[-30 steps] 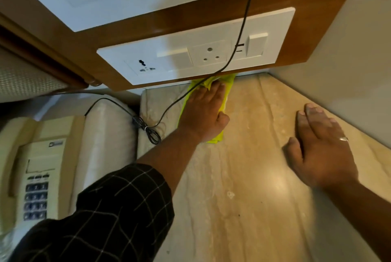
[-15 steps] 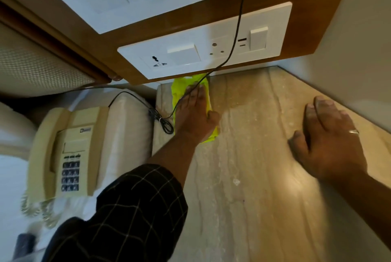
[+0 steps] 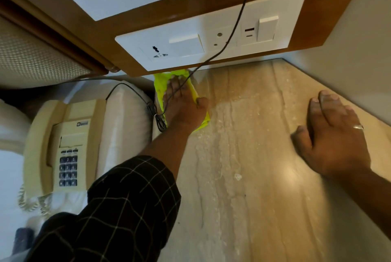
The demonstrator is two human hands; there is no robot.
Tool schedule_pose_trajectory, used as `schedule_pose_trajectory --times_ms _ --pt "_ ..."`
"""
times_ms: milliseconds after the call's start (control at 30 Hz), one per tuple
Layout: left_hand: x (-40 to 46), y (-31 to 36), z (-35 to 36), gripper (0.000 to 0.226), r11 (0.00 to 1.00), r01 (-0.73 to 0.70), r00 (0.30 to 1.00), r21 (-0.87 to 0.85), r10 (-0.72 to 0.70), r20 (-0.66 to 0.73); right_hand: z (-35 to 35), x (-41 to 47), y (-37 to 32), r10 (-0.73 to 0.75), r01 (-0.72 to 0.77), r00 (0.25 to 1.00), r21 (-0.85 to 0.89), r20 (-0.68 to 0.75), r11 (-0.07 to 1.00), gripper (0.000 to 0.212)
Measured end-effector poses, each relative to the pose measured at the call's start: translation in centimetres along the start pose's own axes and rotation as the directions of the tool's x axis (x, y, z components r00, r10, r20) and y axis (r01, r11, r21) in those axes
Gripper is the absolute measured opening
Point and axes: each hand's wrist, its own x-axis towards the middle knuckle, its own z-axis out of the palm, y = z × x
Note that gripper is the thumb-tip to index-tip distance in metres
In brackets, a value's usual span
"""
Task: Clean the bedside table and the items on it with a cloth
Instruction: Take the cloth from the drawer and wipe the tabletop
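my left hand [image 3: 184, 107] presses flat on cloth [image 3: 160, 90], cable [image 3: 232, 35] draped over its fingers; right hand [image 3: 332, 134] flat on surface [image 3: 254, 198]. risk: wiping snags cable.

The cloth [image 3: 160, 90] is bright yellow-green, lying at the far left corner of the bedside table [image 3: 254, 156], whose top is beige stone with paler streaks running lengthwise. Left of the table, the telephone [image 3: 63, 145] is cream with a dark blue keypad [image 3: 68, 170]. The sleeve [image 3: 118, 208] nearest the table's front edge is black with thin pale checks. Above the table's far edge, the socket panel [image 3: 211, 37] is white on brown wood, crossed by a black cable [image 3: 239, 20]. A silver ring [image 3: 358, 127] shows over the table's right side.
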Motion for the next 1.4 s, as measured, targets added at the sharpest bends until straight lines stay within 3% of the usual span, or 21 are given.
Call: schedule_pose_trajectory --times_ms 533,633,733,933,1033,1167,1300,1400 --pt "0.2 0.0 0.8 0.093 0.999 -0.021 0.996 -0.040 0.018 -0.086 0.2 -0.3 -1.0 0.027 -0.028 1.000 -0.116 -0.011 0.993 0.071" --pt "0.0 0.2 0.7 0.088 0.998 -0.032 0.996 -0.059 0.027 -0.088 0.9 -0.2 -4.0 -0.023 0.018 0.999 -0.136 -0.032 0.991 0.069" --pt "-0.1 -1.3 0.7 0.085 0.997 0.020 0.997 -0.078 -0.025 -0.071 2.2 0.3 -7.8 -0.114 0.112 0.993 -0.125 -0.012 0.986 0.071" --pt "-2.4 -3.4 0.4 0.083 0.982 0.111 0.992 -0.151 -0.119 -0.046 2.6 0.5 -7.9 -0.087 0.083 0.996 -0.141 -0.022 0.986 0.072" --pt "-7.4 -3.6 0.6 0.085 0.998 0.007 1.000 -0.056 -0.007 -0.007 2.6 0.6 -8.2 -0.090 0.088 0.996 -0.138 -0.007 0.986 0.071" --pt "-18.7 -2.9 1.1 0.093 0.971 -0.230 0.971 -0.062 0.233 0.054 2.3 0.5 -8.1 -0.094 0.092 0.996 -0.135 -0.009 0.987 0.070" --pt "-26.2 -1.1 2.4 0.100 0.850 -0.514 0.844 -0.115 0.525 0.111 2.0 0.5 -8.3 -0.092 0.088 0.995 -0.126 -0.030 0.988 0.068" --pt "-23.0 -2.5 2.0 0.095 0.775 -0.629 0.768 -0.063 0.632 0.107 2.0 0.8 -8.2 -0.122 0.116 0.991 -0.114 -0.051 0.987 0.067"
